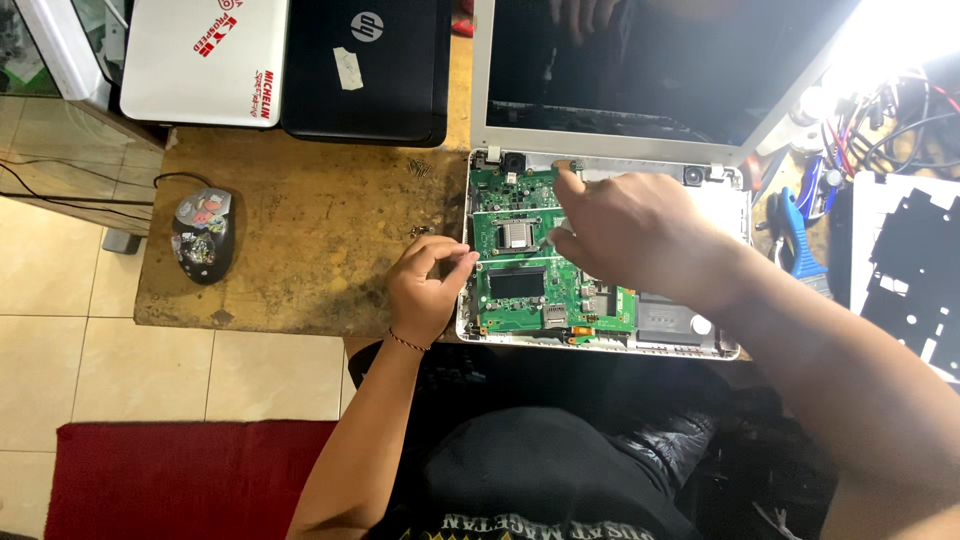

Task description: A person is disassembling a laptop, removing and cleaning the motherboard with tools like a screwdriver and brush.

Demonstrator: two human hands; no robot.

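From the head camera, an opened white laptop (600,250) is lying on a worn, mottled brown wooden counter (300,240), its lid tilted up away from the person and its glossy dark screen (640,70) reflecting light. The base is stripped bare — a flat green circuit board (520,270), studded with dark square chips, is lying with its long axis running left to right along the near edge of the base. The left hand (428,285) is resting at the board's left edge, thumb and forefinger pinched together; what they are pinching is too small to tell. The right hand (635,235) is reaching over the board, its fingers (568,180) touching the far edge near the hinge — whether they are gripping anything cannot be told. A small cluster of screws (420,168) is lying on the counter beside the laptop.
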